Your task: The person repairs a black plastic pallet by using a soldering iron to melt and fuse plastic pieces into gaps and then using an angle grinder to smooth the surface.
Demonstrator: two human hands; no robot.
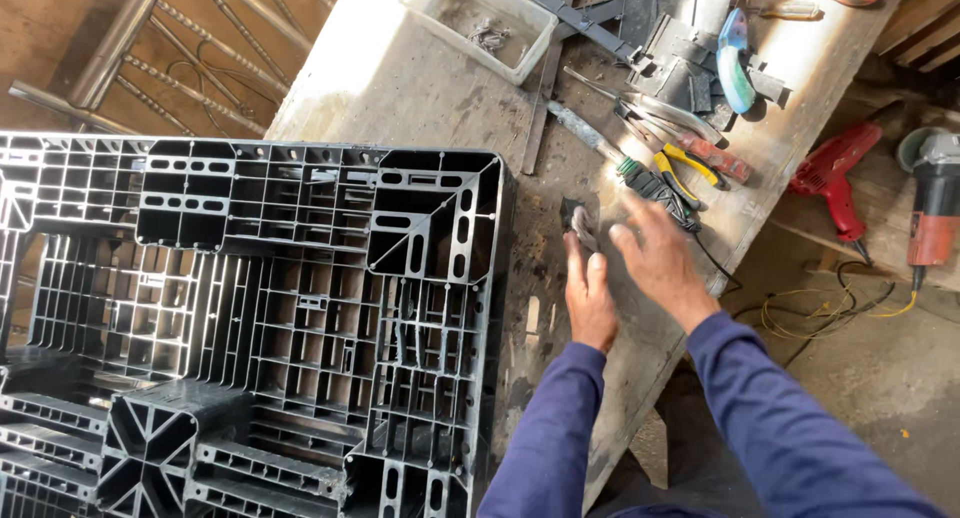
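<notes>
My left hand (590,296) rests on the wooden workbench (400,78), its fingertips pinching a small dark metal piece (578,221) that stands on the bench top. Just to the right, my right hand (660,256) hovers slightly blurred with fingers spread, holding nothing. Both arms wear blue sleeves. A large black plastic pallet (250,308) lies upside down to the left of my hands, partly on the bench.
Yellow-handled pliers (680,168), red-handled pliers (715,156), a file (590,133), metal scraps and a white tray (480,23) lie further back on the bench. A red drill (835,173) and an angle grinder (935,203) sit to the right. A metal grille (170,48) lies at upper left.
</notes>
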